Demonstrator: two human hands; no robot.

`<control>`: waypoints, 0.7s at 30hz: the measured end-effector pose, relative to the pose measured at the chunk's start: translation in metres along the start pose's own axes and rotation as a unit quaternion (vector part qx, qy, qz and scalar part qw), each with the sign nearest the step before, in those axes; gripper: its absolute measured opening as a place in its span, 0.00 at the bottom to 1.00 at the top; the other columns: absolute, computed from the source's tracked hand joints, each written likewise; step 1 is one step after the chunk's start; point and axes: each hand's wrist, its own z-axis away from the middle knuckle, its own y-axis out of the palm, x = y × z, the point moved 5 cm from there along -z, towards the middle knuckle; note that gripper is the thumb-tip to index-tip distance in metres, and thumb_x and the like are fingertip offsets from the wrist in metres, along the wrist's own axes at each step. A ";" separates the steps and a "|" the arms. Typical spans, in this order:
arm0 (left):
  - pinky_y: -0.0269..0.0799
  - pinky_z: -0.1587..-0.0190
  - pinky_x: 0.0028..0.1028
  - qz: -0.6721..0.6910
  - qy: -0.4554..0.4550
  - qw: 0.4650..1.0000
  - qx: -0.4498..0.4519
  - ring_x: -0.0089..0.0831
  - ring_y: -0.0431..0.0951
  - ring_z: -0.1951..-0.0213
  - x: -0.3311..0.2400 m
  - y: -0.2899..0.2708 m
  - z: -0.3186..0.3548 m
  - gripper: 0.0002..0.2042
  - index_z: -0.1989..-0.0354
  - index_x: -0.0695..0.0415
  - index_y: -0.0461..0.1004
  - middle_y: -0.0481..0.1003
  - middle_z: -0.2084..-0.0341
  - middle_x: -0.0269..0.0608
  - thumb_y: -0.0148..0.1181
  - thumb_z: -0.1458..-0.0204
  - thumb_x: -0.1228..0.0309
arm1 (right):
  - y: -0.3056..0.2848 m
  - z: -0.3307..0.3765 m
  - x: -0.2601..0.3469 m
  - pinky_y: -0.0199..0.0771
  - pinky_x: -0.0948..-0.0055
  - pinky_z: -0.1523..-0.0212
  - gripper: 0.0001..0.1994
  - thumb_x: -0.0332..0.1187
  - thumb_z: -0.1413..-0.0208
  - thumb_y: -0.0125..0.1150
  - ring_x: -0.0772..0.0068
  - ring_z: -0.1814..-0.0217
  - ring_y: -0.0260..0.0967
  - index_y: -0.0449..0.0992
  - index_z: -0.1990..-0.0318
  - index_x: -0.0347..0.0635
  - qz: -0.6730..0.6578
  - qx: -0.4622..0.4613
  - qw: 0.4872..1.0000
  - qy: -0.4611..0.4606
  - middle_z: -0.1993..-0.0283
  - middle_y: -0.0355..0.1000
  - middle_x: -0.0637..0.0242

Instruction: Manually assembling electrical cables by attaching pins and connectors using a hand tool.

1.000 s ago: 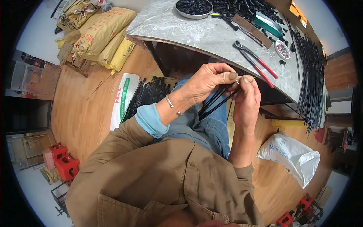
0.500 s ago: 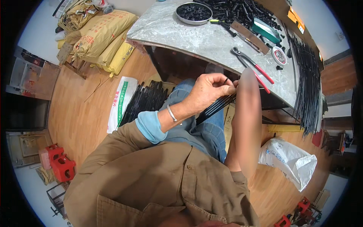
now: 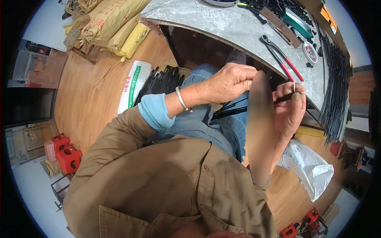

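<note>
My left hand (image 3: 230, 82), a silver bangle on its wrist, is closed in front of the table edge. A blurred oval patch hides its fingertips, so what they hold cannot be made out. To its right, my right hand (image 3: 291, 113) is turned palm up. Its thumb and fingers close on a dark rod (image 3: 284, 98), and a thin pale piece sticks out by the thumb tip. Several thin black rods (image 3: 232, 111) lie across my lap below the hands. Just beyond my right hand, cutting pliers (image 3: 279, 57) with red handles rest on the table.
The grey marbled table (image 3: 206, 20) carries small black parts, a green tray (image 3: 297, 23), a white bowl (image 3: 309, 52) and long black rods (image 3: 337, 91). On the floor lie a black rod bundle (image 3: 160, 81), yellow sacks (image 3: 133, 41), a white bag (image 3: 307, 168) and red stools (image 3: 65, 152).
My right hand has moved right, away from the left, and turned to show its palm and the dark rod. My left hand has shifted slightly right. The whole view has tilted lower.
</note>
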 end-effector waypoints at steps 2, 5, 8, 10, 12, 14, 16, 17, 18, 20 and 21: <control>0.73 0.66 0.27 -0.021 0.036 0.999 -0.018 0.32 0.78 0.70 -0.006 -0.001 -0.003 0.05 0.67 0.64 0.76 0.76 0.74 0.42 0.57 0.48 0.75 | 0.000 0.000 0.005 0.59 0.75 0.70 0.10 0.35 0.43 0.57 0.74 0.66 0.53 0.66 0.57 0.44 -0.030 0.037 0.999 -0.005 0.67 0.59 0.69; 0.73 0.68 0.21 0.000 0.010 0.999 -0.039 0.23 0.77 0.72 -0.011 -0.005 -0.008 0.06 0.65 0.63 0.76 0.76 0.72 0.38 0.55 0.45 0.75 | -0.003 0.002 0.015 0.54 0.77 0.72 0.12 0.36 0.44 0.59 0.75 0.69 0.49 0.65 0.57 0.45 -0.078 0.098 0.992 -0.007 0.68 0.58 0.71; 0.74 0.68 0.21 0.047 -0.018 0.998 -0.026 0.22 0.77 0.70 -0.012 -0.004 -0.010 0.06 0.65 0.63 0.76 0.76 0.72 0.37 0.55 0.45 0.74 | -0.011 0.002 0.021 0.55 0.77 0.73 0.12 0.36 0.44 0.60 0.75 0.69 0.50 0.65 0.57 0.45 -0.084 0.106 0.991 -0.002 0.66 0.61 0.69; 0.74 0.67 0.21 0.037 -0.007 0.999 -0.026 0.21 0.77 0.70 -0.010 0.000 -0.010 0.07 0.64 0.63 0.76 0.77 0.71 0.37 0.54 0.44 0.74 | -0.013 0.002 0.021 0.55 0.78 0.73 0.12 0.37 0.44 0.60 0.75 0.69 0.50 0.65 0.58 0.45 -0.087 0.111 0.990 0.001 0.65 0.62 0.68; 0.74 0.67 0.21 0.027 0.003 0.999 -0.025 0.21 0.77 0.70 -0.010 0.003 -0.010 0.07 0.63 0.63 0.75 0.77 0.71 0.37 0.53 0.43 0.73 | -0.010 0.001 0.018 0.56 0.78 0.73 0.13 0.37 0.44 0.61 0.76 0.70 0.52 0.65 0.58 0.45 -0.080 0.128 0.989 0.003 0.64 0.63 0.66; 0.73 0.64 0.21 0.146 -0.101 0.984 0.032 0.21 0.76 0.69 -0.004 0.012 -0.011 0.09 0.62 0.63 0.74 0.77 0.70 0.38 0.51 0.40 0.70 | -0.007 -0.002 0.017 0.57 0.78 0.73 0.13 0.37 0.44 0.61 0.76 0.70 0.53 0.65 0.58 0.45 -0.082 0.119 0.989 0.001 0.64 0.63 0.66; 0.72 0.64 0.21 0.233 -0.115 0.965 0.039 0.21 0.75 0.69 -0.001 0.020 -0.007 0.10 0.63 0.63 0.72 0.75 0.71 0.37 0.49 0.39 0.68 | -0.007 -0.005 0.015 0.58 0.79 0.73 0.13 0.38 0.45 0.61 0.76 0.70 0.54 0.65 0.58 0.45 -0.085 0.110 0.990 -0.002 0.64 0.63 0.66; 0.71 0.64 0.21 0.317 -0.127 0.939 0.043 0.20 0.74 0.69 0.001 0.025 -0.006 0.12 0.63 0.63 0.71 0.74 0.73 0.37 0.48 0.38 0.66 | -0.009 -0.006 0.014 0.58 0.79 0.73 0.13 0.38 0.45 0.61 0.76 0.70 0.54 0.65 0.58 0.45 -0.077 0.101 0.992 -0.001 0.65 0.63 0.67; 0.71 0.64 0.21 0.317 -0.126 0.939 0.048 0.20 0.74 0.69 0.002 0.026 -0.007 0.12 0.63 0.63 0.71 0.74 0.73 0.37 0.48 0.38 0.66 | -0.009 -0.008 0.014 0.58 0.79 0.73 0.14 0.38 0.45 0.61 0.76 0.70 0.54 0.65 0.58 0.45 -0.068 0.093 0.993 -0.001 0.65 0.63 0.67; 0.69 0.68 0.20 0.327 -0.127 0.936 0.035 0.18 0.71 0.73 0.003 0.027 -0.007 0.12 0.64 0.63 0.70 0.72 0.77 0.32 0.49 0.39 0.65 | -0.007 -0.008 0.015 0.58 0.79 0.73 0.14 0.39 0.45 0.61 0.76 0.70 0.54 0.65 0.59 0.45 -0.069 0.093 0.993 -0.005 0.66 0.62 0.68; 0.66 0.72 0.19 0.322 -0.134 0.937 0.014 0.15 0.67 0.76 0.001 0.026 -0.005 0.13 0.66 0.61 0.70 0.68 0.79 0.30 0.49 0.39 0.63 | -0.003 -0.006 0.014 0.58 0.79 0.73 0.14 0.40 0.45 0.61 0.76 0.70 0.54 0.64 0.60 0.45 -0.068 0.098 0.993 -0.001 0.67 0.61 0.69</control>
